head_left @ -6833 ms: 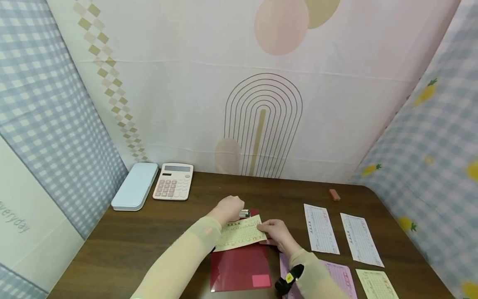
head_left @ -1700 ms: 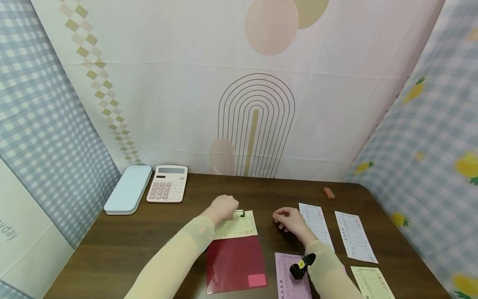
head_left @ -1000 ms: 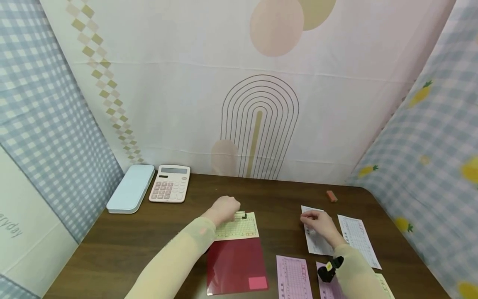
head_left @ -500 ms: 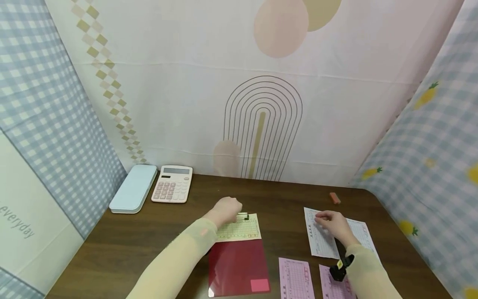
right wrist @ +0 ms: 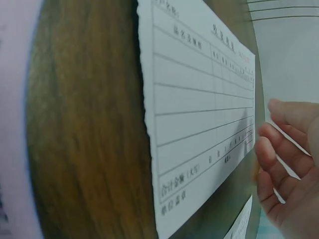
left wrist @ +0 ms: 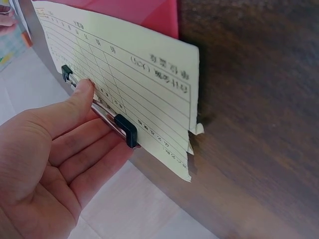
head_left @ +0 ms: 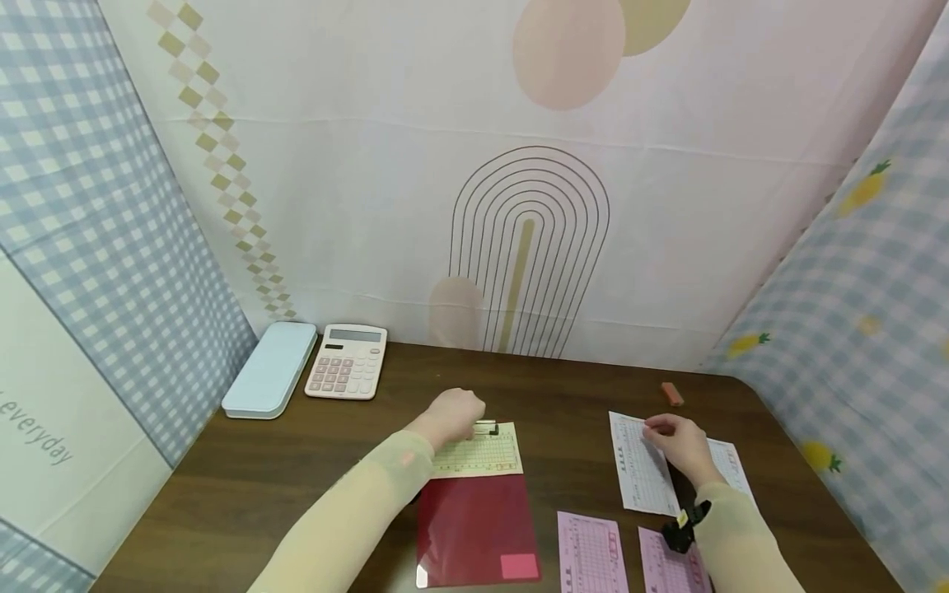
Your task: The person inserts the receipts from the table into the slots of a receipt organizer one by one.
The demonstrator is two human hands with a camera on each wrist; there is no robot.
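Note:
My left hand (head_left: 448,416) pinches the wire clip (left wrist: 127,130) of a dark red clipboard (head_left: 478,527), thumb on top and fingers beneath. Under the clip lie yellow printed slips (left wrist: 144,84), with layered, uneven edges showing in the left wrist view. At the right, my right hand (head_left: 682,449) hovers by the far right edge of a white printed slip (right wrist: 199,104), its thumb and fingers loosely bent with nothing between them. A second white slip (head_left: 730,463) is partly hidden behind this hand and forearm.
Two purple-pink slips (head_left: 591,548) lie right of the clipboard, one partly covered by the right wrist's camera. A reddish eraser-like block (head_left: 671,394) sits at the back right. At the back left are a calculator (head_left: 346,362) and a pale blue case (head_left: 270,371).
The yellow slip the right hand held at the clipboard now lies flat under the clip. The right hand has let go and moved right to the white slip; the left stays on the clip.

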